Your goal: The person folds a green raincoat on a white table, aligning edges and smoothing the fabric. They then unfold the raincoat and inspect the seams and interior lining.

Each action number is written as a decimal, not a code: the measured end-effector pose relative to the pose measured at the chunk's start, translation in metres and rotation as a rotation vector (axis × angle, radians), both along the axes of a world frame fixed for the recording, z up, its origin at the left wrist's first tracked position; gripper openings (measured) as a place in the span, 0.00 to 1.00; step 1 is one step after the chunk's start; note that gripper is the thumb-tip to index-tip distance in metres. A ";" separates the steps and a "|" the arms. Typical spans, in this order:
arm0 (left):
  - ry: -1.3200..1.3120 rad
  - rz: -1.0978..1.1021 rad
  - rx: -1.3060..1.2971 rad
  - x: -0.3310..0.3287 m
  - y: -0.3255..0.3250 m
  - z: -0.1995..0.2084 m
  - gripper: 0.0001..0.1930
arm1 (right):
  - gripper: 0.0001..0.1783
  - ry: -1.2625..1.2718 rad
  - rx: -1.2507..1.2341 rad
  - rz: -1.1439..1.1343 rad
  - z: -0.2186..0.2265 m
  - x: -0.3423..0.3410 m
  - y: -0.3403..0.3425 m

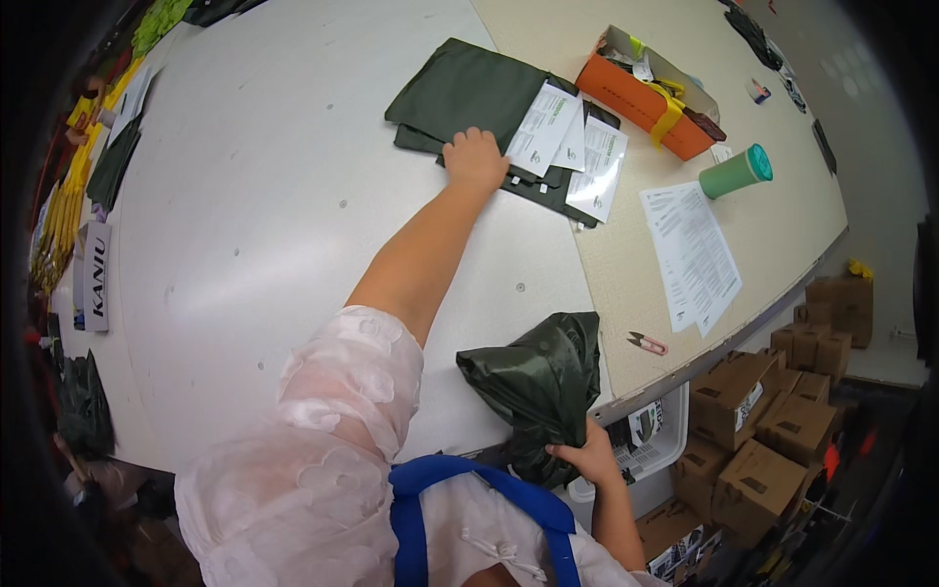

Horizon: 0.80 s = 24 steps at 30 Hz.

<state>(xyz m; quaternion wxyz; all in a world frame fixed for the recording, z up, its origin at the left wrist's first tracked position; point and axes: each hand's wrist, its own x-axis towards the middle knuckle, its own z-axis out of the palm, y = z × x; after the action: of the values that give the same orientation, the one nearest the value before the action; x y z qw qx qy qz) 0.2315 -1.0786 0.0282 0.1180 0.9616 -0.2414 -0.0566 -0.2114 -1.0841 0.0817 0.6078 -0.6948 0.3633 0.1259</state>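
My left hand [476, 159] reaches out to the near edge of a stack of folded dark green cloth pieces [465, 90], its slightly bent fingers resting apart on the fabric. White printed cards [544, 127] lie on the stack's right side, partly overlapping. Close to my body, my right hand [590, 458] is closed round a gathered part of a dark green fabric item [538, 370]. The item's upper part spreads over the table's front edge, and its lower end hangs below.
On the right stand an orange box [641, 98] of small items and a green tumbler [736, 173], near paper sheets [691, 254] and thread snips [648, 342]. Below the edge are a white bin [670, 430] and cardboard boxes [753, 489]. Yellow goods [64, 210] line the far left.
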 end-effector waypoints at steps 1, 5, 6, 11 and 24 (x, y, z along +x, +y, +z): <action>-0.015 -0.026 0.008 0.010 -0.006 -0.013 0.18 | 0.36 0.020 0.002 0.012 0.000 0.003 -0.004; -0.053 -0.134 -0.061 0.030 0.013 -0.027 0.14 | 0.34 0.090 -0.028 0.061 0.004 0.012 -0.002; -0.054 -0.167 -0.120 0.022 0.028 -0.007 0.15 | 0.34 0.062 -0.001 0.049 0.002 0.009 -0.001; -0.097 -0.316 -0.201 -0.027 0.170 0.036 0.14 | 0.34 -0.059 0.089 -0.040 0.006 0.010 0.002; 0.211 0.576 -0.658 -0.318 0.468 -0.019 0.30 | 0.28 -0.204 0.170 -0.036 0.021 0.067 0.103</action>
<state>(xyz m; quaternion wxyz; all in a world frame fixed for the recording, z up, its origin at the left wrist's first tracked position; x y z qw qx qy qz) -0.0864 -0.6110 0.0095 0.4523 0.8899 0.0442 -0.0393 -0.1447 -0.9815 0.1028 0.7006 -0.6433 0.2997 0.0741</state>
